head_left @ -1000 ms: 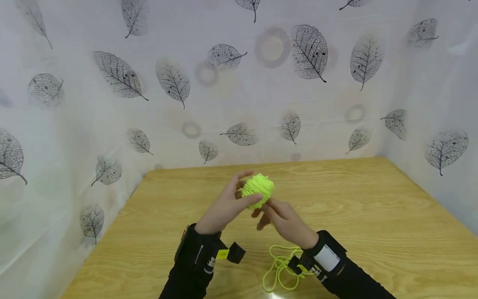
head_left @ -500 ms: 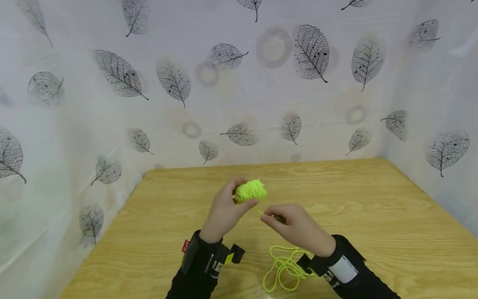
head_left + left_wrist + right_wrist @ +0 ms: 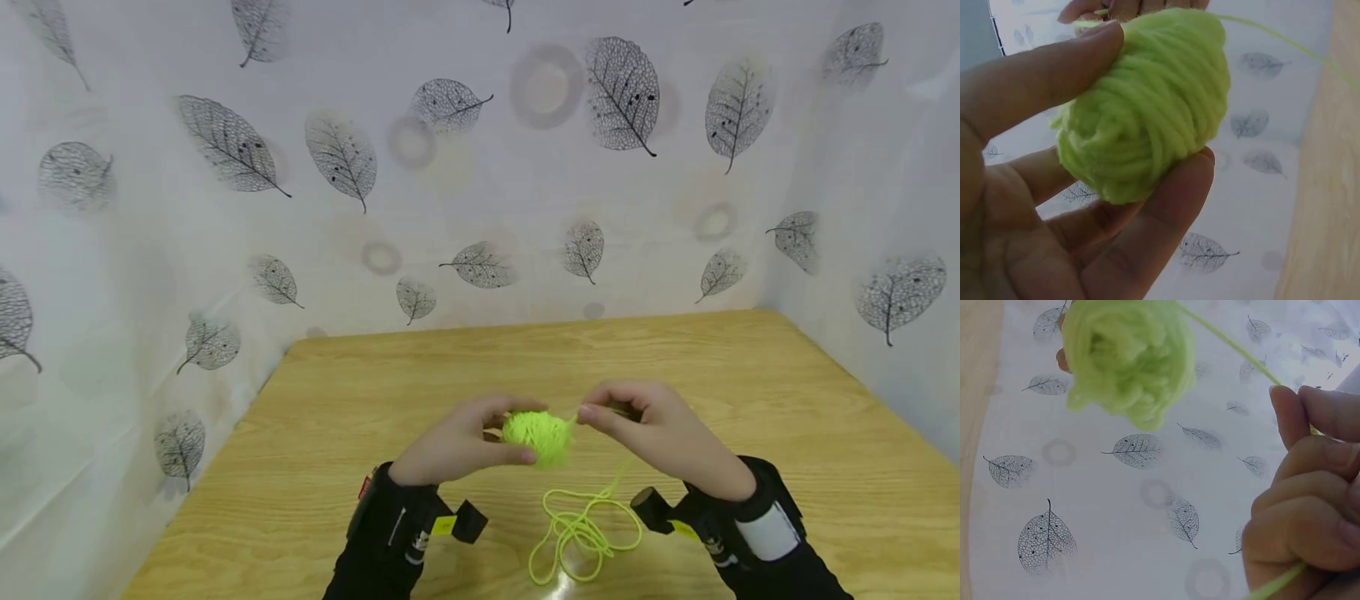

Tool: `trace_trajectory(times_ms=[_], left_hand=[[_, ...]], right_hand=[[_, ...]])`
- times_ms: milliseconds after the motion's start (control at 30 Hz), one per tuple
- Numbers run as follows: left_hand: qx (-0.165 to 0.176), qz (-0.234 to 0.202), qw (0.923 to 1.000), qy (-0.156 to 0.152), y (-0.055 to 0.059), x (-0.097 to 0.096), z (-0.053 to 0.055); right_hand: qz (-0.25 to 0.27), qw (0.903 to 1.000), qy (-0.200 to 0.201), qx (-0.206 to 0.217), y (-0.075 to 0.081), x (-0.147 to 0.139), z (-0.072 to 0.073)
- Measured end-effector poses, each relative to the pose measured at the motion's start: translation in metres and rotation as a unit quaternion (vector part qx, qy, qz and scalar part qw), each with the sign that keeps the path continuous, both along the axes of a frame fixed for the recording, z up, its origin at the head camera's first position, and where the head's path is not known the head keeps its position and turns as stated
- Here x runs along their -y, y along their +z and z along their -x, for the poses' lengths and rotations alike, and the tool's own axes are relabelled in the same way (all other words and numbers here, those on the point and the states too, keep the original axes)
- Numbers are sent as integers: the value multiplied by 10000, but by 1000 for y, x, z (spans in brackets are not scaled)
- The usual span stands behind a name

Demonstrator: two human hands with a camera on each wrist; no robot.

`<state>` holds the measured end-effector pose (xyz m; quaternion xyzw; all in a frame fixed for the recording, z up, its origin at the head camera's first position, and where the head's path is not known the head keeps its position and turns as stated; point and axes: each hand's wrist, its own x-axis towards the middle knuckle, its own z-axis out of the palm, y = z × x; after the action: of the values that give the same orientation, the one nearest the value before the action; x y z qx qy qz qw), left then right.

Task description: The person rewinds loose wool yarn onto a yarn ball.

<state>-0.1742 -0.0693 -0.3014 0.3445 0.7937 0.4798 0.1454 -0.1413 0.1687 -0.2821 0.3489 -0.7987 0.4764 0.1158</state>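
A neon yellow-green ball of yarn [image 3: 537,435] is held above the table by my left hand [image 3: 468,440], thumb on one side and fingers on the other. The left wrist view shows the ball [image 3: 1147,106] wound in many layers, with a strand leaving its top. To its right, my right hand [image 3: 660,425] pinches the yarn strand [image 3: 1232,347] between thumb and forefinger. That strand runs taut from the ball to the fingertips, and its tail [image 3: 1279,582] comes out below the curled fingers.
Loose loops of the same yarn [image 3: 581,533] lie on the wooden table [image 3: 405,367] near its front, between the two forearms. A pale curtain [image 3: 480,192] printed with leaves hangs behind and at both sides. Each wrist bears a black strap with a small camera.
The ball has come lower and slightly right with my left hand, its axis turning. My right hand has drawn away to the right, pulling the strand out sideways.
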Motion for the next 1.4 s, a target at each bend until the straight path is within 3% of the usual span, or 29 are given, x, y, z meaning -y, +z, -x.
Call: trace_trajectory(times_ms=[200,300,400,500,633,800,1000,1133,1233,1400], left_hand=[[515,-268,9959,-689,6,-3,-7],[792,-628,9915,-820,9,-2,-9],[981,-1095,9862,-766,12,0,-10],[1177,-1600,9788,-496,15,3,-11],[1245,-2029,9710,202,17,4,-11],[782,-2191,9666,1077,14,1,-8],[-143,-1805,9658,1855,6,-1,-3],[-805,-1065,9691,2075,1,-3,-1],[-1090,-483,9744,1905,-1,-3,-1],[-1076,114,9879,1112,0,-3,-3]], right_hand=[[286,9992,-239,140,-5,0,9],[363,9981,-308,380,-11,3,16],[365,9976,-203,559,-20,5,24],[303,9973,98,664,-28,8,30],[-49,9957,423,823,-36,15,33],[-745,9921,588,825,-39,28,30],[-1155,9901,590,544,-36,34,20],[-1185,9899,690,361,-29,32,13],[-1165,9904,691,289,-23,28,8],[-789,9941,679,308,-13,17,2]])
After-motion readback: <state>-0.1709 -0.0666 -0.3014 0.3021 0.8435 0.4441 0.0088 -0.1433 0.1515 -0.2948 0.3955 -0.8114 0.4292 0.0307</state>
